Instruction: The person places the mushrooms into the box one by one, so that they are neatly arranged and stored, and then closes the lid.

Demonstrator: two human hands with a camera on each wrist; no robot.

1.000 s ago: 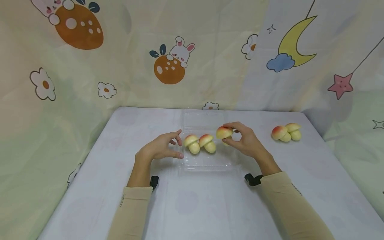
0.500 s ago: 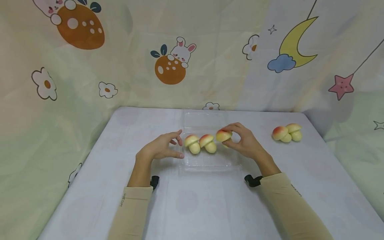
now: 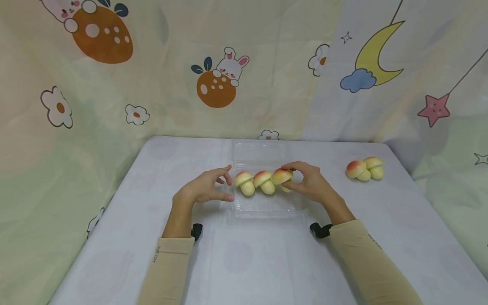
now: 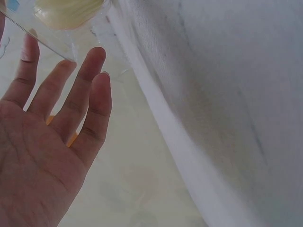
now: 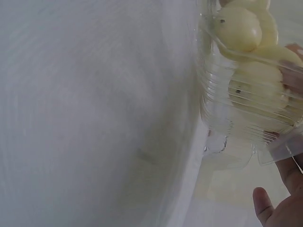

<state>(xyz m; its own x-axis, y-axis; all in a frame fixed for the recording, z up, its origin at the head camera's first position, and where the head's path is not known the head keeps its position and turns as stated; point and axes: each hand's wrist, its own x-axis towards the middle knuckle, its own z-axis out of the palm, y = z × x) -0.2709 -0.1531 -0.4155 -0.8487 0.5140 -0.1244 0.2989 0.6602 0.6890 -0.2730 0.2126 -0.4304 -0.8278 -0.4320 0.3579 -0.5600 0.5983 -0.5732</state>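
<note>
In the head view a clear plastic clamshell box lies with its lid folded back. Inside stand two toy mushrooms side by side, the left mushroom and the middle mushroom, pale yellow with reddish caps. My right hand pinches a third mushroom by its cap, low in the box's right part beside the middle one; its stem is partly hidden. At the box's left edge my left hand has its fingers and thumb spread. Fingertips meet the clear plastic in the left wrist view.
Two more mushrooms lie together on the white-covered table at the right. Behind the table hangs a cloth printed with rabbits, flowers and a moon. A black wrist camera sits at the right sleeve.
My right hand has lowered the third mushroom and moved it slightly left, up against the middle one. The left hand keeps its place at the box's edge.
</note>
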